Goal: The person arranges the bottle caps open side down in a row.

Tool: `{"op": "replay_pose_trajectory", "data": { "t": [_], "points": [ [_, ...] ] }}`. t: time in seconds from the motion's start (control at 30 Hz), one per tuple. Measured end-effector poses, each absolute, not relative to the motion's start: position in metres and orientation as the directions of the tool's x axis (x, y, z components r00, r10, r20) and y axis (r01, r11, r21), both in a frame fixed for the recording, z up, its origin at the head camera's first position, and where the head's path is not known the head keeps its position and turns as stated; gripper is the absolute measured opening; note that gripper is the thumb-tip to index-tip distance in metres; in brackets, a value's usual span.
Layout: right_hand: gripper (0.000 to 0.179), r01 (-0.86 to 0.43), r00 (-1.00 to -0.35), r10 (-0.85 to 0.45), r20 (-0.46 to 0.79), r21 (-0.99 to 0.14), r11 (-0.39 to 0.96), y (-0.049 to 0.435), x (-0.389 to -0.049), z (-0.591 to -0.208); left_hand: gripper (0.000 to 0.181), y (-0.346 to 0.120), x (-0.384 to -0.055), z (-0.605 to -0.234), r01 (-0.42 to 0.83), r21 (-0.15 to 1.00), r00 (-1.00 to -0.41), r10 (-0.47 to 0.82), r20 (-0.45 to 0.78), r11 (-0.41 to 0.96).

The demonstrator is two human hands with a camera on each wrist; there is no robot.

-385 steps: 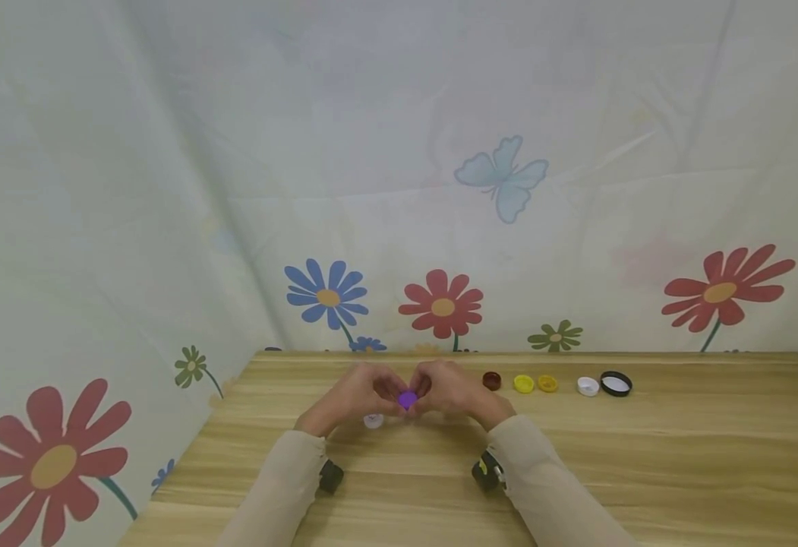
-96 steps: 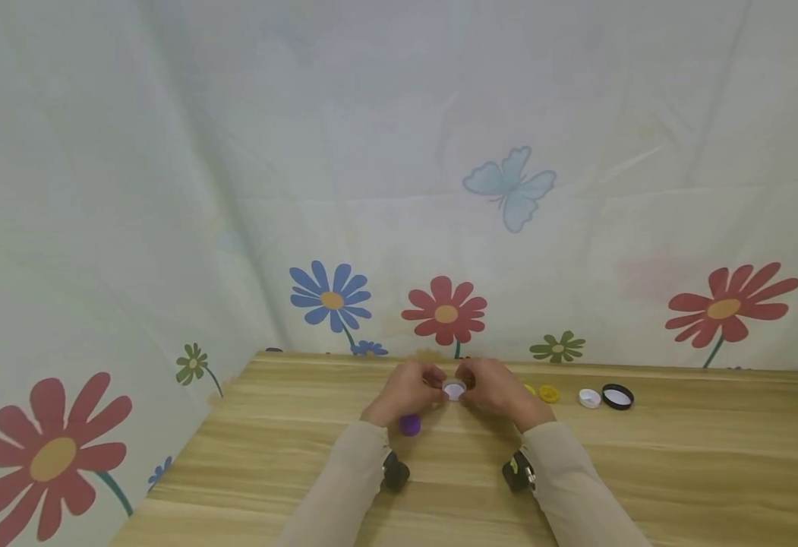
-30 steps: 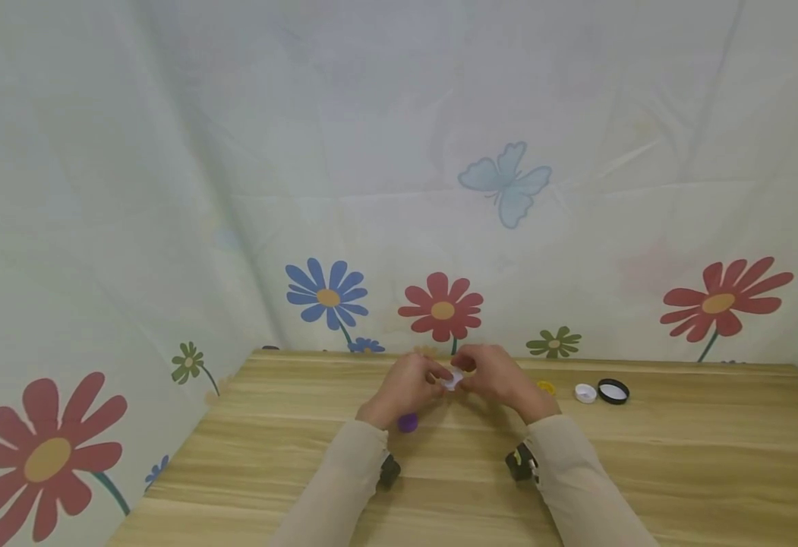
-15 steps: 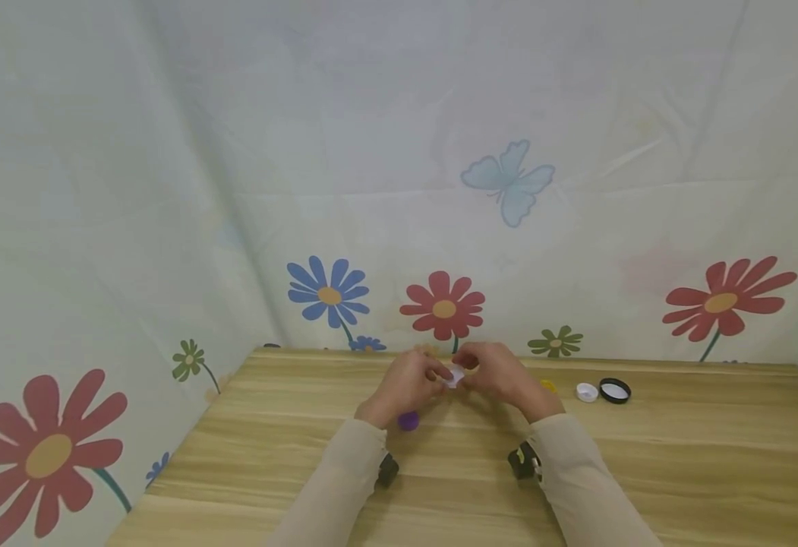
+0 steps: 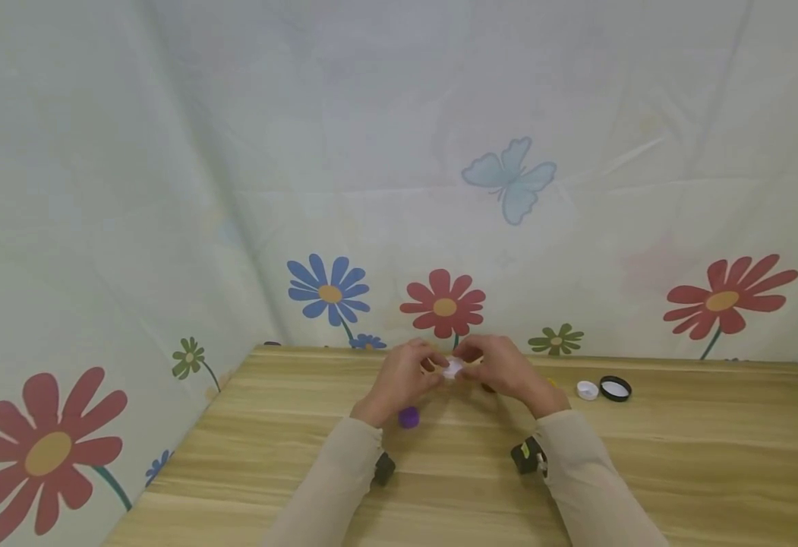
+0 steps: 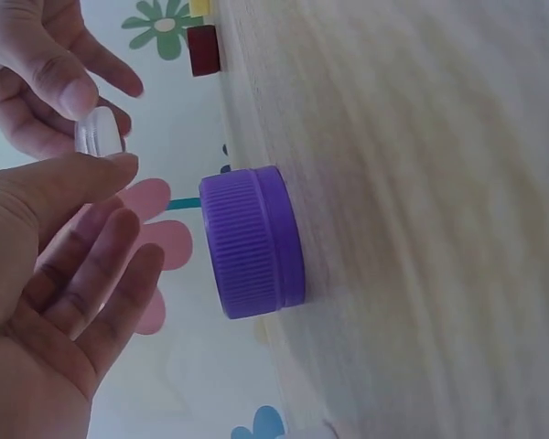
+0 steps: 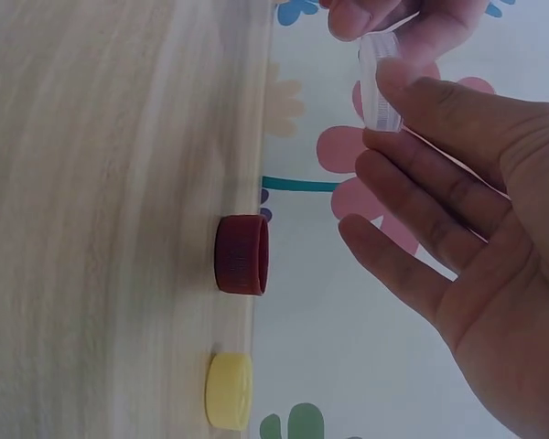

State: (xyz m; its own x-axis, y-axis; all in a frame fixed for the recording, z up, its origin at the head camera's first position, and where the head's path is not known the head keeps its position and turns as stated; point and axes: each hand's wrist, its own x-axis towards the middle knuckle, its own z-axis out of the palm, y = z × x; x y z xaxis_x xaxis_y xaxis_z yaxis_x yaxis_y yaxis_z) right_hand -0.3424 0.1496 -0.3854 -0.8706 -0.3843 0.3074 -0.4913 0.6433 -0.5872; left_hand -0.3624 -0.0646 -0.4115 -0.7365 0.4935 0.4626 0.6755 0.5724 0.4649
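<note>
Between my two hands is a small translucent white bottle cap (image 5: 452, 369), raised above the table. My left hand (image 5: 404, 377) pinches its near side with thumb and fingertips. My right hand (image 5: 505, 371) pinches the opposite side, its other fingers spread in the right wrist view. The cap's ridged edge (image 7: 381, 84) shows there. A ribbed purple bottle cap (image 6: 252, 242) stands on the table below my left hand. Under my right hand are a dark red cap (image 7: 242, 254) and a yellow cap (image 7: 229, 391), both mostly hidden in the head view.
On the wood-grain table (image 5: 699, 456), a white cap (image 5: 587, 390) and a larger black-rimmed lid (image 5: 615, 389) lie to the right. An orange-yellow cap (image 5: 552, 383) peeks out behind my right wrist. A flowered cloth (image 5: 399, 167) hangs behind the table.
Earlier, both hands held the purple cap; it now stands on the table. The translucent cap has since been picked up, turned between the fingers and, over the last second, raised slightly.
</note>
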Motion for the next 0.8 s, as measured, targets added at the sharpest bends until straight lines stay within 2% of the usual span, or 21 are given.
{"op": "replay_pose_trajectory", "data": {
  "t": [0.2, 0.57, 0.8],
  "points": [
    [0.020, -0.471, -0.882, -0.366, 0.298, -0.606, 0.641, 0.1502, -0.3401, -0.3832, 0.019, -0.0647, -0.3618, -0.4112, 0.686, 0.466, -0.726, 0.480, 0.493, 0.559],
    [0.021, -0.461, -0.885, -0.372, 0.280, -0.628, 0.627, 0.1541, -0.3429, -0.3825, 0.012, -0.0640, -0.3596, -0.4101, 0.711, 0.396, -0.695, 0.495, 0.521, 0.582],
    [0.015, -0.472, -0.879, -0.383, 0.283, -0.628, 0.619, 0.1542, -0.3419, -0.3817, 0.009, -0.0638, -0.3594, -0.4107, 0.721, 0.382, -0.682, 0.493, 0.540, 0.579]
  ]
}}
